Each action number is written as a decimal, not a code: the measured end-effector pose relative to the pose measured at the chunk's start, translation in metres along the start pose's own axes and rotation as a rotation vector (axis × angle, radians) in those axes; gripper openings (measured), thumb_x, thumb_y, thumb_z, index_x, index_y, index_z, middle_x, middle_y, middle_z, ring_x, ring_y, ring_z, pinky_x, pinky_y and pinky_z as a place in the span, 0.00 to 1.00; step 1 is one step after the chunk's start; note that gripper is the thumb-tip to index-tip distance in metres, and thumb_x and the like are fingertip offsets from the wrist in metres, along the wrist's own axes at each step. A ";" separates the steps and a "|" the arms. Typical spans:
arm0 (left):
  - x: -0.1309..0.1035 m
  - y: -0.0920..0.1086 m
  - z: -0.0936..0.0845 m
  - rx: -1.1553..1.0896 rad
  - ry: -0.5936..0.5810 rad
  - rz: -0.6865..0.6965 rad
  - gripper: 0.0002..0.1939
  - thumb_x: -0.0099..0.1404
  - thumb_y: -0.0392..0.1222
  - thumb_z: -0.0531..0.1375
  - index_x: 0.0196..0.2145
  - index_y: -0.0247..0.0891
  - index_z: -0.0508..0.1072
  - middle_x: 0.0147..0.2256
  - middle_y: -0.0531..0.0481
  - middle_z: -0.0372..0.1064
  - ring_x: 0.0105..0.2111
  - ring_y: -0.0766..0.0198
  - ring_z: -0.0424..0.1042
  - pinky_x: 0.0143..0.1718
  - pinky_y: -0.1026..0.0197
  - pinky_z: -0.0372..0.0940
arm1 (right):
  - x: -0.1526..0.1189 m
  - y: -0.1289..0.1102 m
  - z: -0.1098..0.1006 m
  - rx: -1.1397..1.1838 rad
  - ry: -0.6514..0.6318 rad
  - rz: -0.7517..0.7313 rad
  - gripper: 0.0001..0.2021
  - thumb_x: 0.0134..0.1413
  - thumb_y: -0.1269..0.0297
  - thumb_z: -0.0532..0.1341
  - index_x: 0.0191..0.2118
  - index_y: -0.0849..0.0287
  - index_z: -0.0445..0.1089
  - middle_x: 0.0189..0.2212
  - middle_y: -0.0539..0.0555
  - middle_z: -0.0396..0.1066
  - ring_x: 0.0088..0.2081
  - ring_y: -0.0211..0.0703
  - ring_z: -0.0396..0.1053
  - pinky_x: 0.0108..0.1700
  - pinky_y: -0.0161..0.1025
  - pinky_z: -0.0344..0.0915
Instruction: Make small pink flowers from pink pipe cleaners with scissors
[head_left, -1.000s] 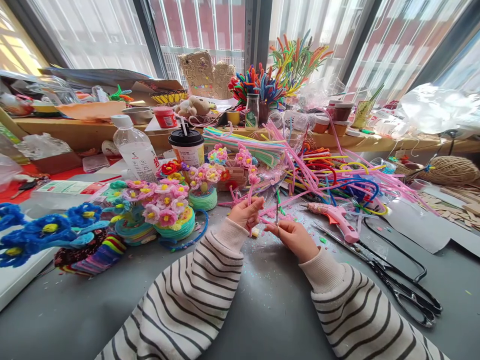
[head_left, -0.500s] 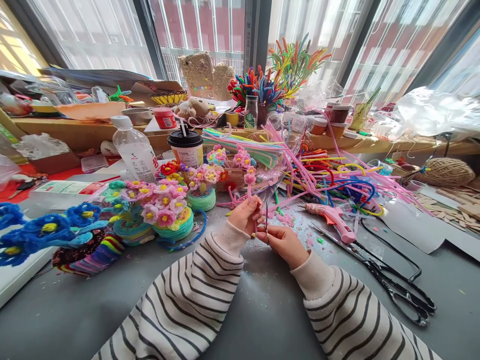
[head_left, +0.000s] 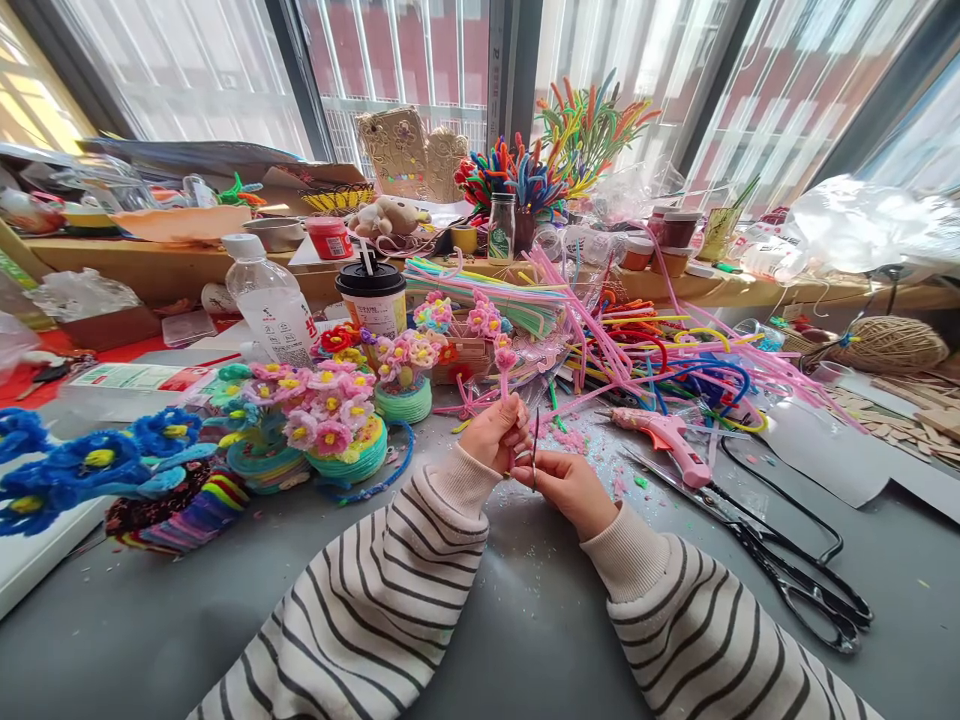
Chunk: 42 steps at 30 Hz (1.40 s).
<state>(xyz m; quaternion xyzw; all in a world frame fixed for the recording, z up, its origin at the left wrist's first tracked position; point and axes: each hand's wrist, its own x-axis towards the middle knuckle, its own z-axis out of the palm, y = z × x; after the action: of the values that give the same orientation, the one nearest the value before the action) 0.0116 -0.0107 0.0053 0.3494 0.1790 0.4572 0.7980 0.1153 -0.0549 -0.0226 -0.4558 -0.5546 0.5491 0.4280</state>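
Pink flower (head_left: pixel 505 358) stands just above the left hand (head_left: pixel 491 435), whose thumb and fingers are closed on its stem (head_left: pixel 505 384), while the right hand (head_left: pixel 562 485) pinches a thin, upright tool (head_left: pixel 535 430) just beside it. Beneath is a grey table (head_left: pixel 540 620), with potted flowers (head_left: pixel 330 405) toward its left edge, a glue gun (head_left: pixel 679 445) and scissors (head_left: pixel 739 522) toward its right, and a cluttered ledge (head_left: pixel 172 255) along its far edge below windows (head_left: pixel 405 60). Striped sleeves (head_left: pixel 360 590) slant in from the near edge, fingers bent, hands nearly meeting.
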 end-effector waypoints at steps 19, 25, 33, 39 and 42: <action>-0.001 0.003 -0.005 0.083 0.319 -0.135 0.05 0.54 0.33 0.52 0.27 0.30 0.67 0.22 0.49 0.67 0.19 0.73 0.65 0.23 0.70 0.61 | 0.001 0.007 -0.003 -0.014 0.076 -0.059 0.10 0.37 0.59 0.59 0.21 0.62 0.64 0.15 0.45 0.53 0.20 0.31 0.49 0.24 0.31 0.47; 0.003 0.005 -0.004 0.011 0.405 -0.241 0.20 0.58 0.46 0.44 0.24 0.28 0.68 0.21 0.46 0.67 0.21 0.70 0.67 0.23 0.68 0.62 | 0.001 0.008 -0.004 -0.025 0.132 -0.050 0.12 0.36 0.57 0.59 0.22 0.62 0.64 0.14 0.44 0.51 0.18 0.30 0.46 0.21 0.31 0.44; 0.003 0.001 -0.009 0.129 0.432 -0.156 0.08 0.55 0.33 0.51 0.23 0.31 0.69 0.20 0.51 0.66 0.18 0.75 0.65 0.19 0.73 0.60 | 0.002 0.009 -0.008 -0.055 0.176 -0.074 0.12 0.38 0.57 0.59 0.24 0.63 0.64 0.13 0.43 0.44 0.17 0.29 0.40 0.19 0.31 0.38; 0.003 0.001 -0.013 0.139 0.403 -0.050 0.03 0.48 0.31 0.57 0.24 0.33 0.70 0.20 0.52 0.67 0.19 0.74 0.65 0.20 0.73 0.61 | 0.002 0.008 -0.009 -0.117 0.177 -0.087 0.14 0.41 0.55 0.55 0.20 0.62 0.61 0.13 0.43 0.44 0.16 0.28 0.40 0.18 0.31 0.39; 0.003 0.001 -0.013 0.133 0.386 0.003 0.05 0.44 0.32 0.60 0.24 0.33 0.71 0.20 0.53 0.67 0.20 0.74 0.66 0.21 0.73 0.61 | 0.001 0.008 -0.009 -0.131 0.181 -0.094 0.16 0.44 0.53 0.52 0.18 0.62 0.59 0.12 0.43 0.43 0.15 0.28 0.41 0.17 0.31 0.39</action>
<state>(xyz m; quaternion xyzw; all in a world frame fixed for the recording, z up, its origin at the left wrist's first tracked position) 0.0045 -0.0029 -0.0032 0.3072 0.3580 0.5043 0.7233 0.1237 -0.0518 -0.0302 -0.5039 -0.5690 0.4475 0.4712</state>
